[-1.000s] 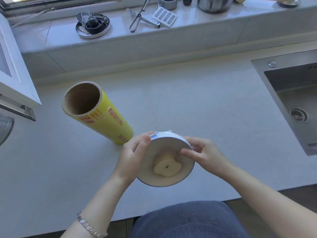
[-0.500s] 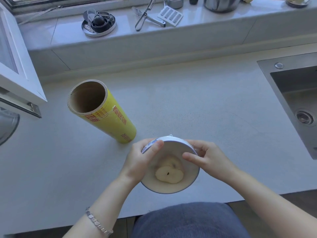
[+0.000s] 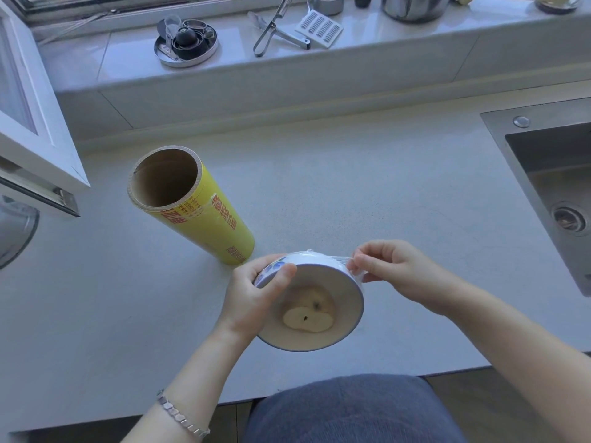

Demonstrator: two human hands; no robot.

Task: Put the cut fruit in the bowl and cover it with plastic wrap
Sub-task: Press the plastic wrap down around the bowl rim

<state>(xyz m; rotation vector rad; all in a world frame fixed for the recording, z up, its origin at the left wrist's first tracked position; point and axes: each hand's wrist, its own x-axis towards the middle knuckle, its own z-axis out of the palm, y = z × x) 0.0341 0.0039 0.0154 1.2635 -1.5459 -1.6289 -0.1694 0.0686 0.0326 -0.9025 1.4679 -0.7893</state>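
Observation:
A white bowl with a blue rim is tilted toward me near the counter's front edge. Two pale cut fruit halves lie inside it under clear film. My left hand grips the bowl's left rim, thumb over the edge. My right hand pinches the plastic wrap at the bowl's upper right rim. A big yellow roll of plastic wrap stands upright behind the bowl to the left, its cardboard core facing up.
A steel sink is set into the counter at the right. The raised ledge behind holds a round metal tray of parts, a peeler, a white grater and a steel pot. An open window frame juts in at left.
My right hand has shifted from the bowl's right rim to its upper right edge and now pinches the film there. The bowl stays tilted in my left hand.

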